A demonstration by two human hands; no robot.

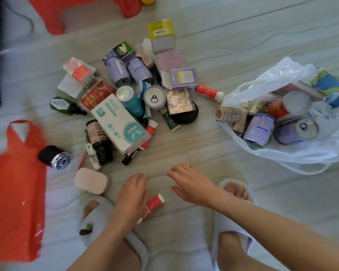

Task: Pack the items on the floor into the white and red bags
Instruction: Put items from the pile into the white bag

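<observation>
Both our hands hover empty with fingers spread, the left hand (132, 192) above a red tube (154, 204), the right hand (188, 182) beside it. Beyond the tube sits the pile (129, 98); the red bag (14, 192) lies left of the pile, the white bag (294, 122), part-filled, right. We advise lifting cans first, one per hand.

The left hand (132, 194) is hiding part of a red tube (154, 204), and the picture's edge is cutting off the red bag (14, 192).
</observation>
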